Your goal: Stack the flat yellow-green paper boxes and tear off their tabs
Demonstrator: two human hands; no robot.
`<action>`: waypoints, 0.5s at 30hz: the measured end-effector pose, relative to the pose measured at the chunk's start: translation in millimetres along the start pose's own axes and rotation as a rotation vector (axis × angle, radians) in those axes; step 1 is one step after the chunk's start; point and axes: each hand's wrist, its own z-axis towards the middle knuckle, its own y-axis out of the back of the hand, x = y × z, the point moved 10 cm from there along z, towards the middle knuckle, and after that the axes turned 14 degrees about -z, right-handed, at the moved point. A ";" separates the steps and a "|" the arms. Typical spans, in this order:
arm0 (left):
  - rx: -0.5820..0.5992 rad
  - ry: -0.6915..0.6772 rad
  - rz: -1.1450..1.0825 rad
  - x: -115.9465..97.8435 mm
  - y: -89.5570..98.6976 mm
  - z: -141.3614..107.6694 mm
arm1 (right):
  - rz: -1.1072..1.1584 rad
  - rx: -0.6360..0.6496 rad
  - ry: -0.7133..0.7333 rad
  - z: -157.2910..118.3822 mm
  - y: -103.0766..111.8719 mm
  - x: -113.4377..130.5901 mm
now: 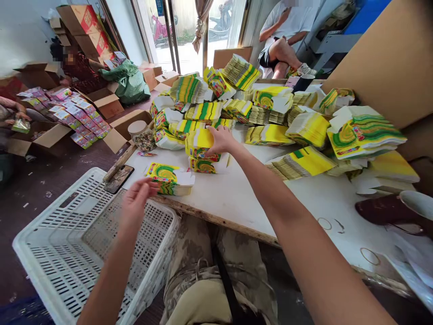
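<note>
My right hand [221, 140] reaches over the table with its thumb and fingers closed about the end of an upper stack of flat yellow-green cartons [196, 139]. Beneath that lies another carton stack [202, 165]. My left hand [138, 196] is near the table's front edge, slightly blurred, its fingers curled together. Its fingertips overlap the left end of a separate carton stack [165, 174] with white flaps; whether they pinch anything there is hidden.
A white plastic basket [96, 178] stands left of my legs. Beside it are a phone [119, 178] and a jar [142, 135]. Many carton bundles [270, 133] cover the table's back; a dark mug [389, 210] stands right. Other people sit beyond the table, near boxes [104, 104].
</note>
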 end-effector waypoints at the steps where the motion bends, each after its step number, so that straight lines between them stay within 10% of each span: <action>1: 0.081 0.065 -0.005 15.8 -21.5 -14.4 | 0.004 -0.051 -0.011 -8.6 8.0 0.9; 6: 0.452 0.319 -0.081 78.1 -117.4 -80.1 | 0.191 -0.302 -0.111 -68.6 47.6 -23.3; 10: 0.505 0.128 -0.132 69.5 -155.2 -87.8 | 0.610 -0.300 -0.159 -146.2 57.0 -39.9; 15: 0.658 0.080 -0.261 57.1 -205.8 -107.3 | 1.127 -0.132 -0.110 -250.3 44.3 3.7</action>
